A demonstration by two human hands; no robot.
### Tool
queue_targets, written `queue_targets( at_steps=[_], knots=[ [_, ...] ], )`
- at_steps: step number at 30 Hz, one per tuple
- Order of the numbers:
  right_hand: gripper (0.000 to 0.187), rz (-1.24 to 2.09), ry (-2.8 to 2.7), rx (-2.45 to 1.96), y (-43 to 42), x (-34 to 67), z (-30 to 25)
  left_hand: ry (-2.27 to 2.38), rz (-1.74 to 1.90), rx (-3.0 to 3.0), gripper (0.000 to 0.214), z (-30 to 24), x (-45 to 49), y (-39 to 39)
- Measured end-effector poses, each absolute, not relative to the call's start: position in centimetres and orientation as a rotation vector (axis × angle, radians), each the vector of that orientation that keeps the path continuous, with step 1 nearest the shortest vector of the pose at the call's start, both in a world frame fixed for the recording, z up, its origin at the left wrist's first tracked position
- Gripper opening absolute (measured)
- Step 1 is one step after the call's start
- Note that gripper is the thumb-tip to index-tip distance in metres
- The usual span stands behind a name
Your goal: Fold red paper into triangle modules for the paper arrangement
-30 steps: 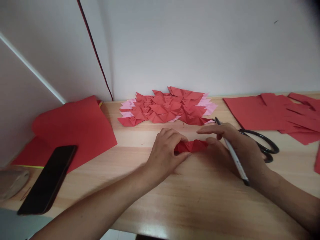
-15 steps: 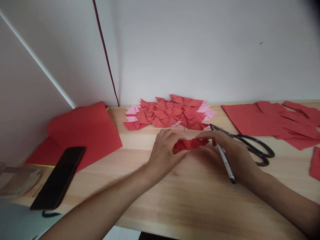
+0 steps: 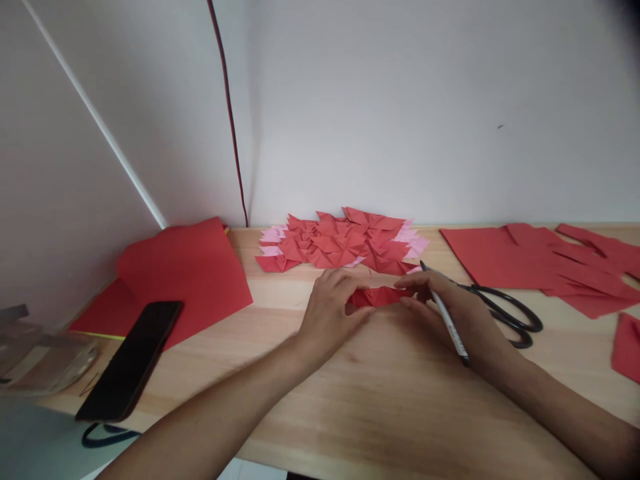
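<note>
Between my two hands lies a small folded red paper piece, low over the wooden table. My left hand pinches its left end between thumb and fingers. At its right end, the thumb and forefinger of my right hand grip the paper. A white-and-black pen is also tucked in my right hand, slanting across it with its tip pointing away from me. Just beyond my hands is a pile of similar folded pieces, red on top with pink ones beneath.
Black-handled scissors lie partly behind my right hand. Red paper sheets and cut strips are at the back right. On the left, a black phone rests over large red sheets, near a clear plastic container.
The whole view has tilted up slightly, so the table things sit lower. My right fingers have closed more onto the paper's right end; the left hand keeps its grip.
</note>
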State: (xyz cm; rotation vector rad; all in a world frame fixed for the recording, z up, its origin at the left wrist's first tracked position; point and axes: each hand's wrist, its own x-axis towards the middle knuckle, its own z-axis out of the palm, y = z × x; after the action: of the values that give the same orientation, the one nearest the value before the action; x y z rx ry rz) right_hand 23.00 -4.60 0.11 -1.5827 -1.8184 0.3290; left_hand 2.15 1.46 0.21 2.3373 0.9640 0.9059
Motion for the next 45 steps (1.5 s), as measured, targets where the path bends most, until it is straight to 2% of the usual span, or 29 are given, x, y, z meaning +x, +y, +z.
queue_targets(
  at_steps=[4,13,19,23,26,29,34,45],
  knots=[
    [0.018,0.496,-1.693,-1.567,-4.3,22.9,-0.3,0.952,0.906,2.363,0.029,0.2,2.1,1.5],
    [0.017,0.507,-1.604,-1.557,-3.7,22.9,-0.4,0.901,0.983,2.349,0.028,-0.2,2.1,1.7],
    [0.026,0.614,-1.510,-1.521,-3.4,22.8,2.0,0.948,1.062,2.193,0.044,0.1,2.2,1.7],
    [0.030,0.597,-1.424,-1.614,-2.9,23.3,4.5,1.047,1.269,2.076,0.029,0.8,1.8,1.6],
    [0.021,0.455,-1.456,-1.585,-1.5,23.6,6.0,1.020,1.358,2.060,0.020,1.1,1.7,1.4],
    [0.014,0.352,-1.492,-1.503,0.9,23.0,6.6,0.961,1.290,2.110,0.020,1.0,1.8,1.2],
    [0.010,0.384,-1.498,-1.334,5.9,20.1,5.3,0.906,1.207,2.175,0.021,0.4,2.0,1.2],
    [0.009,0.231,-1.455,-1.423,11.9,17.8,1.3,0.858,1.222,2.229,0.018,-0.1,1.9,1.5]
  ],
)
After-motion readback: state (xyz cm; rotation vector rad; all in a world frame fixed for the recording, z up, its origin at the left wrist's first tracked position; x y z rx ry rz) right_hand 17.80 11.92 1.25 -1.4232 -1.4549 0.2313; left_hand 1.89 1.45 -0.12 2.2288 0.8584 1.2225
